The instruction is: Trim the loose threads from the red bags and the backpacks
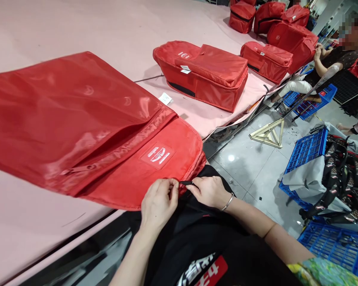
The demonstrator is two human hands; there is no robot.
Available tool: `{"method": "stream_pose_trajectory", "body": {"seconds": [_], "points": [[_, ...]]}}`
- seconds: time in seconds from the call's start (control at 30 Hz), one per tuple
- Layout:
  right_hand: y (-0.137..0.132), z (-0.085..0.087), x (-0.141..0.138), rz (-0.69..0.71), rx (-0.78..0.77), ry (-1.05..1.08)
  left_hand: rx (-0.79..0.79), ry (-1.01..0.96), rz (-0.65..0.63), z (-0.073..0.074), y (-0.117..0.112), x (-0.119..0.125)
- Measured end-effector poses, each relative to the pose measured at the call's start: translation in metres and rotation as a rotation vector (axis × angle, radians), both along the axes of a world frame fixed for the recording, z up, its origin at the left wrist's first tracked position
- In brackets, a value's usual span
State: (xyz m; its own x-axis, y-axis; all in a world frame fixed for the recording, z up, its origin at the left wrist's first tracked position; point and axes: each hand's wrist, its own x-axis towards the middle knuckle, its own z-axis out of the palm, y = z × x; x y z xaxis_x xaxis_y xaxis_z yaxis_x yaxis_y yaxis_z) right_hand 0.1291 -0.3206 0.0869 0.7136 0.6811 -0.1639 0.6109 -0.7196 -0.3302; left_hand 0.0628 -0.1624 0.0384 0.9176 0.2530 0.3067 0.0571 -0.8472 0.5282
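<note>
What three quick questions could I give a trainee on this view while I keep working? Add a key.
1. True or false: the thin black strip spans the gap between the left hand and the right hand.
2. Pick one. The lettering on the flat red fabric panel is: A black; B white; C green.
3. On which side does the person wear the silver metal bracelet?

Key: 1 true; 2 B; 3 right.

Beyond the flat red bag [77,107], the pink table [77,24] leaves a hand room to pass, as does the space over the tiled floor [241,171] to that bag's right, while a boxy red bag [209,75] blocks its far right edge and the left hand [159,198] and right hand [210,191] crowd its rounded end.
</note>
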Motion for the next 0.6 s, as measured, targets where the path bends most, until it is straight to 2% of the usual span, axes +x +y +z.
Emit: {"method": "stream_pose_trajectory", "body": {"seconds": [0.37, 0.6], "points": [[-0.0022, -0.0015, -0.0005, -0.032, 0.008, 0.004, 0.014, -0.024, 0.033, 0.0012, -0.0024, -0.0008], [0.0013, -0.0003, 0.0003, 0.001, -0.001, 0.007, -0.081, -0.018, 0.042, 0.0029, -0.0033, -0.0002]]}}
